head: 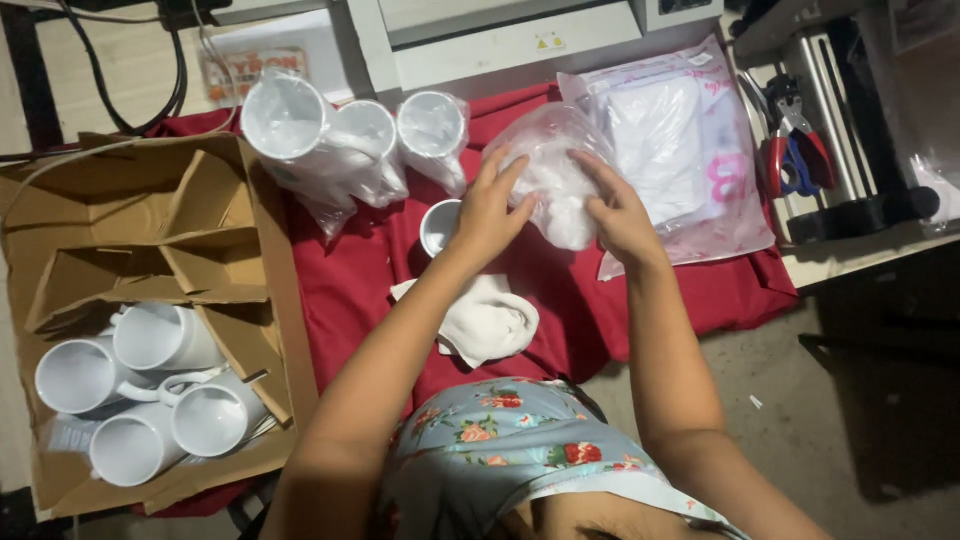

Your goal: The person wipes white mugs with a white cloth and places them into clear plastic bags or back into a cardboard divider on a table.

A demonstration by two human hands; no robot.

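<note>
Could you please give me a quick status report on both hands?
Left hand and right hand both grip the plastic-wrapped mug. Bare mug beside left hand. White cloth below.

We count four bare white mugs (165, 340) in the cardboard box (275, 300) at the red cloth's (580, 310) left edge, three bagged mugs (365, 135) near its back edge, one loose mug (438, 226), one white rag (490, 318).
</note>
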